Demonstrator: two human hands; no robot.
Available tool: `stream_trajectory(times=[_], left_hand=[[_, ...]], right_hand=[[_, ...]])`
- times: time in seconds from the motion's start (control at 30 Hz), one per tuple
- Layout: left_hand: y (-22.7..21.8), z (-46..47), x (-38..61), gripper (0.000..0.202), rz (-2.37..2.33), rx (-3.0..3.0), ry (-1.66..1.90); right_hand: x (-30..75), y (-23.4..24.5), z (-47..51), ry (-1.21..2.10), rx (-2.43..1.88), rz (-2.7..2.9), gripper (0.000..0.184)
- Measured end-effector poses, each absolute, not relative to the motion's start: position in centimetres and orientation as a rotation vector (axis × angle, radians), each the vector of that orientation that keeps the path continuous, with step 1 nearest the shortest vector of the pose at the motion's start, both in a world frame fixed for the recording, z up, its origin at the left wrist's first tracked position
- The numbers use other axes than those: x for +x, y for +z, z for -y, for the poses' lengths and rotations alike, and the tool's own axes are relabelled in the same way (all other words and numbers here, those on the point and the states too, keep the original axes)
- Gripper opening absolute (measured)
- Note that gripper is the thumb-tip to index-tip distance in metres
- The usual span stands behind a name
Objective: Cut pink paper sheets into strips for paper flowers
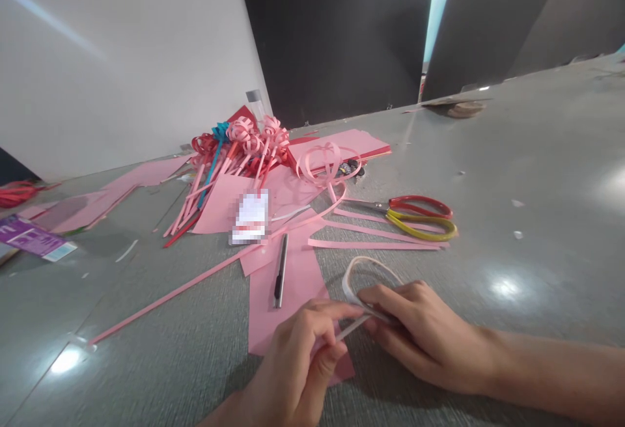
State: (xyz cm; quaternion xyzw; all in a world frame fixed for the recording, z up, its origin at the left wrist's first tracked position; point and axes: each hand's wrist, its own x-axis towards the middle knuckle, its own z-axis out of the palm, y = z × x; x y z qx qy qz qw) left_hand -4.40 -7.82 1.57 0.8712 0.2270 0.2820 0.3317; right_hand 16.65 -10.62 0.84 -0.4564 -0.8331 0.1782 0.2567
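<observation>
My right hand (pixel 420 329) is closed on a narrow white ring (pixel 347 280) that looks like a tape roll. A thin white strip (pixel 352 328) runs from it to my left hand (pixel 305 355), whose thumb and fingers pinch it; the index finger reaches toward the right thumb. Below and behind the hands lies pink paper (pixel 293 277) with a slim utility knife (pixel 280 271) on it. Scissors (pixel 422 215) with red and yellow handles rest beyond my right hand, over several pink paper strips (pixel 381 245). The lower part of the ring is hidden by my fingers.
A bunch of curled paper flowers (pixel 244 134) on sticks lies at the back. Left of the knife stretches a long pink stick (pixel 166 300) with a looped top (pixel 329 163). Stacked paper (pixel 351 144), a small bottle (pixel 255 105) and a purple packet (pixel 36 237) are around.
</observation>
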Motion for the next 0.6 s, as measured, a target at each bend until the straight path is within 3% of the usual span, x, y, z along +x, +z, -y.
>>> stream_trajectory(times=[0.4, 0.6], left_hand=[[1.79, 7.83, -4.33, 0.013, -0.61, 2.272, 0.728], [1.43, 7.79, -4.04, 0.024, -0.69, 2.28, 0.843]], right_hand=[[16.75, 0.45, 10.5, 0.462, -1.221, 2.279, 0.018], [16.67, 0.29, 10.67, 0.356, -1.204, 2.337, 0.017]])
